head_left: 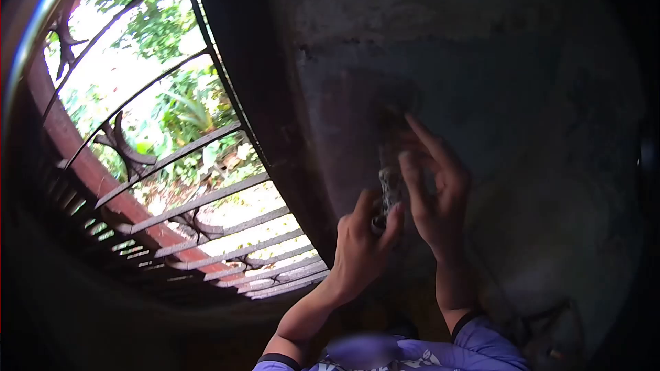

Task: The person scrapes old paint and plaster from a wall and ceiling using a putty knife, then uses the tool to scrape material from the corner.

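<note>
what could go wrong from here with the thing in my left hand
The small grey-and-white patterned object, held between thumb and fingers of the bare left hand, could slip. The bare right hand is in dim light beside the bright, dark-barred window, so contrast might cause a misjudged touch.

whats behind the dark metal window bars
Behind the dark metal window bars, green leafy plants show in bright daylight, with patches of glare too washed out to read. The strips directly behind each bar are covered, so what lies there cannot be seen.
</note>
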